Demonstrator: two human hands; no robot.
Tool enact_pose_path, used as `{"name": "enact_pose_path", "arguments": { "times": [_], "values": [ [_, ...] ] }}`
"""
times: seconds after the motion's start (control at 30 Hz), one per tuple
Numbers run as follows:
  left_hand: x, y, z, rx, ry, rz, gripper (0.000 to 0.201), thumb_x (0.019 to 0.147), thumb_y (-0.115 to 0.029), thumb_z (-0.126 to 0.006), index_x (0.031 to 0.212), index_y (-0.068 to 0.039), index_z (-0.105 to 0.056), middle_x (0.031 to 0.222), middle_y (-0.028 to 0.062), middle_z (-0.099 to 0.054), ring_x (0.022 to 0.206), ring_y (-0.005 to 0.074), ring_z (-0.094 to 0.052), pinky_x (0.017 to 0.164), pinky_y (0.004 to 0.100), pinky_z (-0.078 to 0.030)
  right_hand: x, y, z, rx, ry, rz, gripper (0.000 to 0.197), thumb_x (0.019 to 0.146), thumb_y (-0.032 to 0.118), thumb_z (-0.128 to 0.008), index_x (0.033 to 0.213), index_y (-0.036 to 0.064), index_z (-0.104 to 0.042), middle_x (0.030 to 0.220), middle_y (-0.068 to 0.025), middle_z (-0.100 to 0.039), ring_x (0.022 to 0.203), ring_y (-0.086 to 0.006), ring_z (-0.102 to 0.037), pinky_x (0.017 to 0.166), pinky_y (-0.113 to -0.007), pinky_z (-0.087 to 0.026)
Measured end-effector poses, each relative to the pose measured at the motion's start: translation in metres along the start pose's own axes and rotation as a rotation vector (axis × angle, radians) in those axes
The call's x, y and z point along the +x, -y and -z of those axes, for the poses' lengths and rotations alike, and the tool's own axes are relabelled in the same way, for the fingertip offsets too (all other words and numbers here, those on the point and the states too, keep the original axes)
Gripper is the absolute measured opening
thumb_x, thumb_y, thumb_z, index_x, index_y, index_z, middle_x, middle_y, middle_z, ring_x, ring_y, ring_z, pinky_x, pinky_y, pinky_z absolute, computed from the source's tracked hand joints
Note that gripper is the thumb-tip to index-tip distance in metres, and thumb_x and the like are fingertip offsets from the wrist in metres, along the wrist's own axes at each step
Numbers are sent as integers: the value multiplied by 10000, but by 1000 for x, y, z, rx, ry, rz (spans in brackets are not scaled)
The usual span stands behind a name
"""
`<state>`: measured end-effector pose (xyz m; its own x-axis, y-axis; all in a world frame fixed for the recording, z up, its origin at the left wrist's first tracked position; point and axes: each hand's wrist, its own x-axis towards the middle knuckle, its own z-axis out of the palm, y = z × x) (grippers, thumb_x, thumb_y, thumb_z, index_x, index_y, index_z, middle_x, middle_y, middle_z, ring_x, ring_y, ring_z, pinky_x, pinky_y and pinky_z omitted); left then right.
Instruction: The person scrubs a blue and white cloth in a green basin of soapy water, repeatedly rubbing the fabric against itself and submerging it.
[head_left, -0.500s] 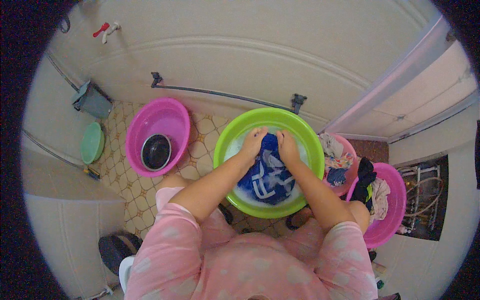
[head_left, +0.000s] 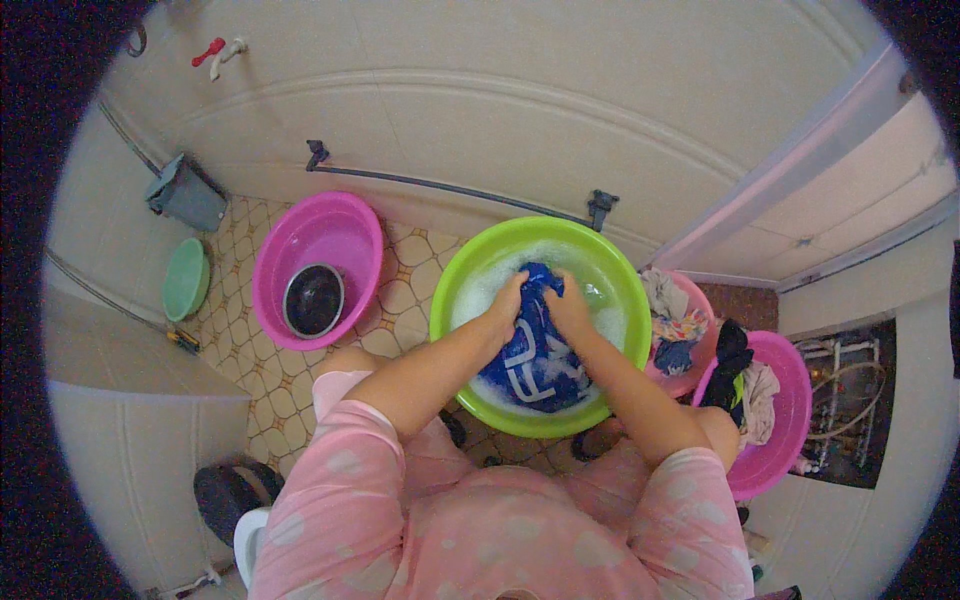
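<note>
A large lime-green basin point(head_left: 445, 372) of sudsy water stands on the floor in front of me. In it lies a wet blue garment point(head_left: 545, 345) with white printing, bunched and partly under the foam. My left hand point(head_left: 507, 302) is closed on the far end of the cloth from the left side. From the right, my right hand point(head_left: 568, 308) grips the same end, a short way from the left one. Cloth bunches up between the two hands. Some fingertips are hidden in its folds.
To the left is a pink basin point(head_left: 372, 285) with a dark round bowl point(head_left: 313, 300) inside. At right, a light pink basin point(head_left: 700, 292) and a magenta basin point(head_left: 795, 400) hold clothes. A grey bin point(head_left: 190, 195) and green basin point(head_left: 186, 280) stand far left; a pipe point(head_left: 450, 192) runs along the wall.
Both hands have drawn closer together on the garment's far end, and the cloth there is gathered up between them. More foam and water show at the basin's right side.
</note>
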<state>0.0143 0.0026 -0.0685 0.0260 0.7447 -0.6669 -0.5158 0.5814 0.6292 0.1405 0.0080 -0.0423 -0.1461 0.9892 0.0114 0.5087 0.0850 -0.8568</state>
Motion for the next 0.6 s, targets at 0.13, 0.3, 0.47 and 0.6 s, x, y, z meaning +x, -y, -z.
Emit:
{"name": "enact_pose_path", "arguments": {
  "times": [0.13,0.3,0.47,0.6],
  "values": [
    [-39,-38,-20,-286,147,173,353,805,-480,-483,946,-167,-569,871,57,-600,762,202,-550,672,376,-457,-17,49,1,-103,35,217,184,817,210,-491,925,63,-511,909,-179,-522,830,-370,-514,717,-444,-415],
    [-15,-28,-4,-216,236,-25,319,820,-442,-492,894,-137,-546,766,62,-552,702,204,-547,623,373,-462,-36,77,0,-233,176,426,138,819,193,-480,840,59,-507,803,-153,-500,751,-340,-514,635,-423,-422],
    [-50,-26,-34,-298,210,4,349,849,-438,-445,871,-105,-546,770,62,-550,705,185,-537,642,341,-454,-19,74,15,-397,223,264,105,817,135,-453,837,42,-498,796,-140,-503,732,-325,-514,608,-399,-419],
    [-48,-30,-36,-223,102,25,306,868,-375,-428,936,-91,-519,870,86,-572,777,191,-556,685,337,-457,5,18,15,-561,59,464,208,844,200,-437,943,23,-486,897,-177,-547,747,-352,-550,617,-442,-438]
  ]
}}
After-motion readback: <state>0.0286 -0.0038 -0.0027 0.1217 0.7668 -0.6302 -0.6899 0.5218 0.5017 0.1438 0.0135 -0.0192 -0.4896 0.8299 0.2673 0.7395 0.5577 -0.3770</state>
